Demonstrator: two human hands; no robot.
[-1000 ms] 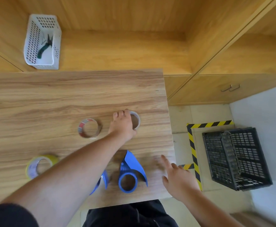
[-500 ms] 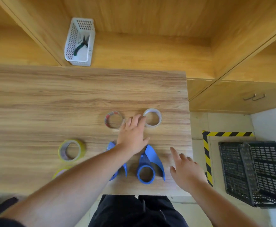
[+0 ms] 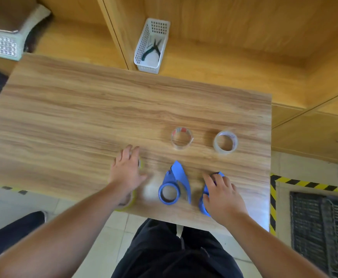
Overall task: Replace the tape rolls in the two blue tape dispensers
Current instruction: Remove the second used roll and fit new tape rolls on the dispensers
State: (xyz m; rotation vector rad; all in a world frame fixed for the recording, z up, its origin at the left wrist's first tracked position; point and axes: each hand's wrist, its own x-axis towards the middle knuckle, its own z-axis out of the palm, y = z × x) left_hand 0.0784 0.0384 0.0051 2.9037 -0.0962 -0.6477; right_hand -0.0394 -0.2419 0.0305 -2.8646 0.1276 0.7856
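Now the left hand (image 3: 126, 171) lies flat and open over a yellow tape roll (image 3: 141, 163), while the right hand (image 3: 222, 195), fingers spread, covers one blue dispenser (image 3: 204, 199) at lower right.

One head-worn wide-angle view looks steeply down, close above the wooden table (image 3: 83, 117).

Two blue dispensers (image 3: 174, 185) flat on table
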